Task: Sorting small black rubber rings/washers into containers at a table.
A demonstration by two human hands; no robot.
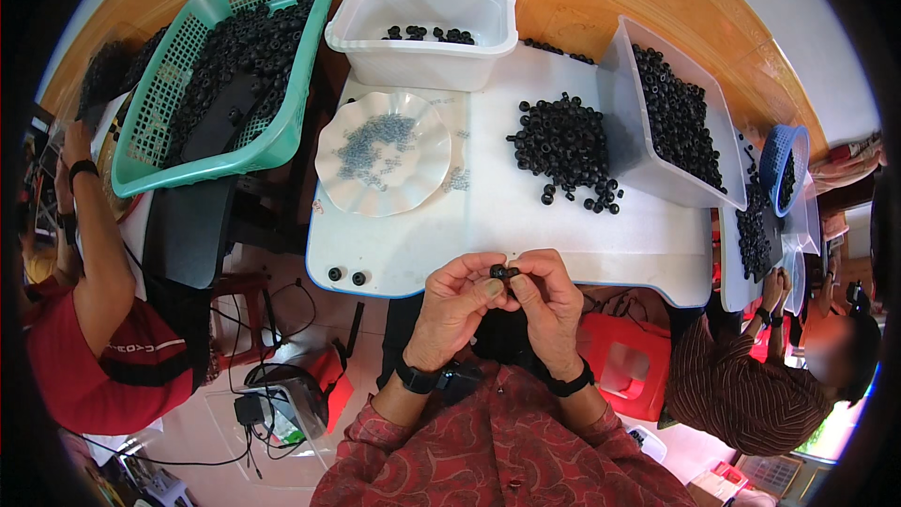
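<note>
Both hands meet just off the front edge of the tabletop (413, 244), near its middle. The left hand (452, 312) and the right hand (554, 305) pinch a small, rounded black part (498, 272) between thumbs and fingertips; whether it is one piece or two pressed together, the fingers hide. One black wristband (419, 378) circles the left wrist, and a second band (569, 383) the right.

The tabletop is smooth and white with a blue rim. Two loose rings (358, 278), black and glossy, lie side by side at its front left corner. Toward the left edge rests one plate (375, 199), white, shiny and wavy-rimmed, bearing a scatter of tiny greyish bits (375, 145), too many to count. Right of centre sits one heap (563, 141) of shiny black parts, ring-like and far beyond counting, a few strayed toward the front edge.

At the back edge stands one tub (413, 66) of white plastic, rounded at its corners, with a small cluster of black parts on its floor. One bin (648, 145), translucent and straight-sided, stands along the right edge, holding many more.

Past the left edge is one green basket (206, 173) of perforated plastic, heaped with black parts; past the right edge, one blue basket (771, 164).
</note>
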